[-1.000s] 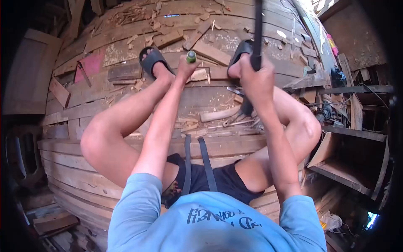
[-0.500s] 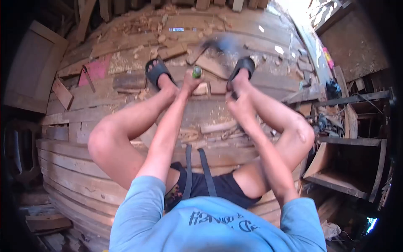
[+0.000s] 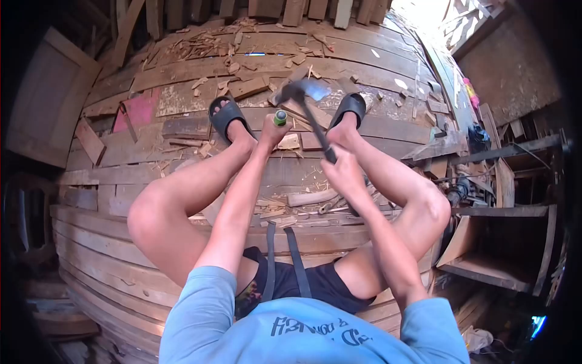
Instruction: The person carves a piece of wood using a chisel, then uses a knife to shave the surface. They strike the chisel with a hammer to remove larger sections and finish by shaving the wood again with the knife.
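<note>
Between my feet, my left hand [image 3: 274, 132] is closed around a chisel [image 3: 280, 117]. Its green handle stands roughly upright with a round metal cap on top; the blade is hidden. A small pale wood block [image 3: 291, 141] lies just beside that hand. My right hand [image 3: 344, 173] grips the black handle of a hammer [image 3: 315, 121]. The hammer's head, slightly blurred, is raised to the upper right of the chisel's cap and apart from it.
Wood offcuts [image 3: 248, 88] and shavings are scattered over the plank floor [image 3: 200, 73]. A pink sheet [image 3: 142, 112] lies at the left with a thin tool on it. Stacked boards [image 3: 109, 242] rise at lower left. An open wooden frame [image 3: 491, 267] stands at right.
The hammer, a blur farther up before, has come down and left toward the chisel. My right hand has shifted slightly down. My left hand still holds the chisel, now slightly lower.
</note>
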Action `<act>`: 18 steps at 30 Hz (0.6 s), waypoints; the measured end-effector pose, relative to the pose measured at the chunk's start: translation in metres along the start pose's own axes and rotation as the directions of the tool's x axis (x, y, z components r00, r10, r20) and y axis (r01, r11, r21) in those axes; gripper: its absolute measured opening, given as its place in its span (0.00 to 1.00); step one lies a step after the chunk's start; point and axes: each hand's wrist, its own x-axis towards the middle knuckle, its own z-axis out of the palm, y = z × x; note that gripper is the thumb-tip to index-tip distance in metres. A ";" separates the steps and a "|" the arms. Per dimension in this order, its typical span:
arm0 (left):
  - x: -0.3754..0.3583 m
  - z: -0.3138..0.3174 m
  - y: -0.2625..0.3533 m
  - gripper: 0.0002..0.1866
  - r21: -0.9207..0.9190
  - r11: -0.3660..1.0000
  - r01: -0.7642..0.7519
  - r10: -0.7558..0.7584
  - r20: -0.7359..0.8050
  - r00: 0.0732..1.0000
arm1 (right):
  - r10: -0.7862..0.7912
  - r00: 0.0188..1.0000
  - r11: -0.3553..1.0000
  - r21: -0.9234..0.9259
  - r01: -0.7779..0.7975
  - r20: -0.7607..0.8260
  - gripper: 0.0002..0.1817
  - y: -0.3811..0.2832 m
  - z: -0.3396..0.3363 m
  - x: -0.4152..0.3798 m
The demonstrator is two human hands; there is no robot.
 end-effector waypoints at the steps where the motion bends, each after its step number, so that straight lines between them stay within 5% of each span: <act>1: -0.005 -0.003 0.010 0.11 0.000 0.999 0.045 -0.045 -0.001 0.999 | -0.036 0.993 0.996 0.081 0.045 -0.113 0.11 -0.020 -0.011 0.007; 3: -0.006 -0.004 0.010 0.11 0.101 0.973 0.209 -0.217 0.087 0.972 | 0.009 0.962 0.978 0.202 0.048 -0.272 0.07 -0.040 -0.031 0.024; 6: -0.012 -0.008 0.009 0.12 0.145 0.958 0.248 -0.263 0.094 0.960 | 0.146 0.926 0.941 0.337 -0.022 -0.347 0.15 -0.055 -0.025 0.018; 7: -0.009 -0.011 0.010 0.11 0.166 0.943 0.288 -0.304 0.078 0.949 | 0.100 0.945 0.982 0.182 -0.044 -0.311 0.13 -0.031 -0.006 0.007; 9: -0.004 -0.008 0.008 0.10 0.195 0.915 0.352 -0.370 0.063 0.927 | 0.102 0.991 0.994 -0.059 -0.097 0.089 0.08 0.036 0.016 0.001; 11: 0.000 -0.005 -0.006 0.11 0.091 0.996 0.018 -0.021 0.030 0.999 | 0.042 0.999 0.998 0.051 -0.041 -0.023 0.09 0.026 -0.001 0.018; 12: 0.008 -0.005 -0.007 0.11 0.119 0.990 0.074 -0.078 0.023 0.997 | -0.228 0.904 0.974 -0.089 0.210 -0.362 0.09 0.005 -0.008 0.029; 13: -0.005 -0.004 -0.006 0.11 0.147 0.972 0.185 -0.193 0.037 0.981 | 0.106 0.960 0.977 0.205 -0.052 -0.260 0.10 -0.015 -0.026 0.031; 15: -0.006 -0.002 -0.003 0.14 0.098 0.973 0.210 -0.218 0.083 0.972 | 0.280 0.944 0.875 0.451 -0.177 -0.172 0.10 -0.078 -0.065 0.026; 17: -0.003 -0.002 -0.007 0.14 0.050 0.967 0.250 -0.254 0.101 0.962 | 0.235 0.912 0.924 0.369 -0.102 -0.336 0.07 -0.050 -0.034 0.021; 18: -0.004 -0.001 -0.011 0.14 0.073 0.956 0.284 -0.290 0.084 0.953 | 0.020 0.942 0.995 0.099 0.014 -0.335 0.07 -0.005 -0.003 0.008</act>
